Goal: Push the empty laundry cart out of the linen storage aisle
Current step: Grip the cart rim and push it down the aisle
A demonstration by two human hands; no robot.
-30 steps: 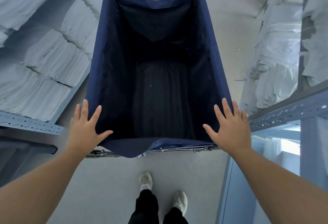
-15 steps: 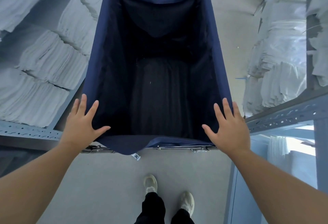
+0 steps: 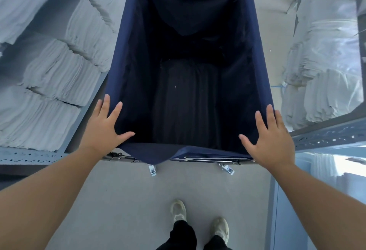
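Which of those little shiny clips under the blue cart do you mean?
Start at the big navy laundry cart in the aisle, then drop to the metal bar along its near edge. Two silver clips hang there; it's the left clip, under the sagging fabric point, nearer the left hand.

laundry cart (image 3: 126, 55): far rim cut off by top edge, wheels hidden under bag | metal frame bar (image 3: 210, 159): ends covered by left hand (image 3: 103, 129) and right hand (image 3: 272, 140) | palms' contact unseen | legs cropped at bottom edge

Head cam looks steeply down, close over cart (image 3: 184, 71) w/ floor (image 3: 118, 200) below.
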